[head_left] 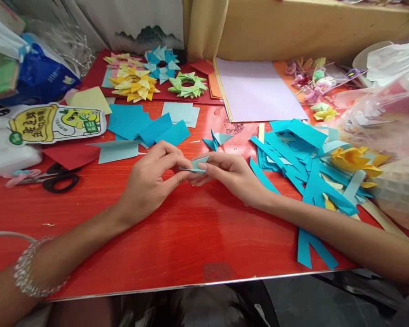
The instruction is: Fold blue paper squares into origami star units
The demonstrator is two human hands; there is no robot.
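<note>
Between my two hands is a small folded piece of light blue paper [199,163], held just above the red table [191,236]. My left hand [157,170] pinches its left end between thumb and fingers. The right end is gripped by my right hand [230,175], thumb on top and fingers behind. Just beyond my right hand lies a folded blue paper piece [218,140] with pointed ends. Flat blue paper squares [129,120] and pale blue sheets [119,151] lie past my left hand.
Blue paper strips [293,154] heap up at the right, under my right forearm. Black-handled scissors [59,181] lie at the left. Folded paper rings [187,85] and a lilac paper stack [259,88] are at the back. Plastic bags [391,113] crowd the right edge.
</note>
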